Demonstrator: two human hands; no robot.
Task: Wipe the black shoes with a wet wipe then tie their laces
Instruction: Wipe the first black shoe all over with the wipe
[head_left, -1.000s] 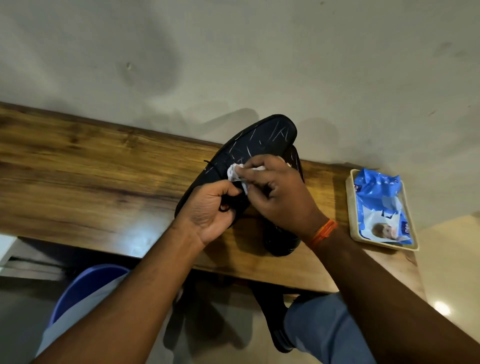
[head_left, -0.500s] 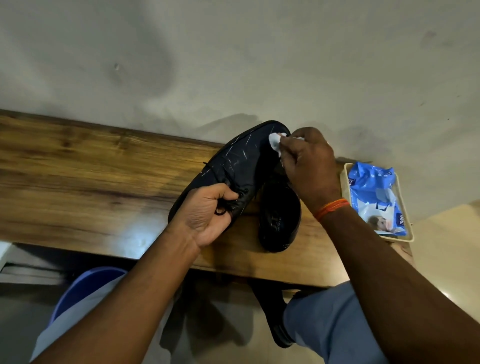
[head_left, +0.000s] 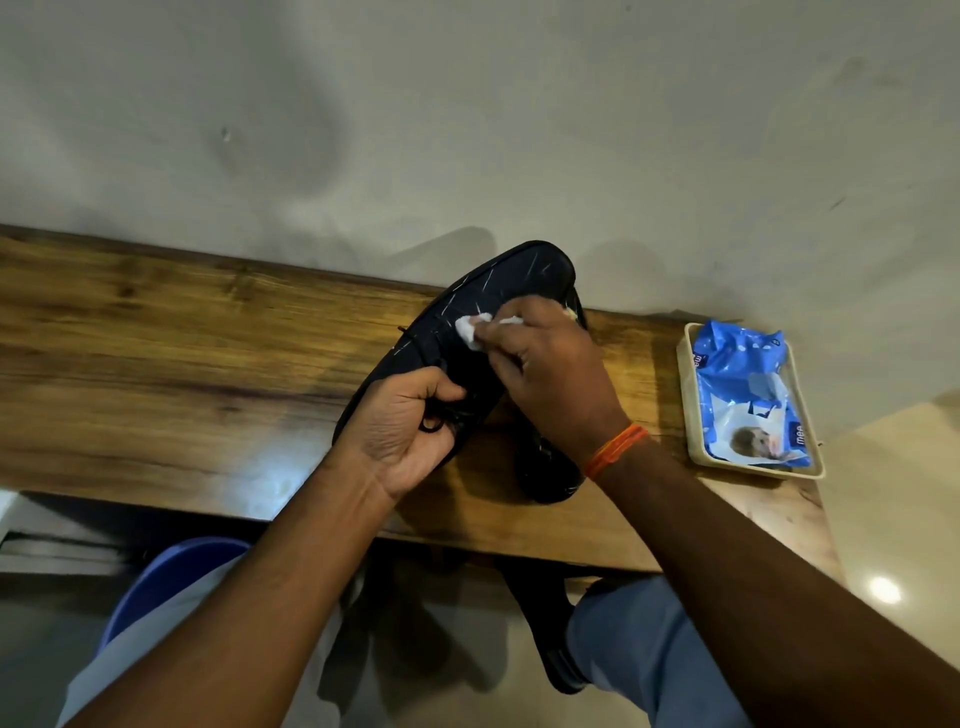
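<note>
Both forearms bare, no sleeves showing. Orange thread band looped around the wrist just behind the right hand. Left hand has nothing on it. Light blue-grey trousers below.

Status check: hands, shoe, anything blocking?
Left hand grips raised shoe at laces. Right hand presses wet wipe on upper. Second shoe on table, unobstructed.
</note>
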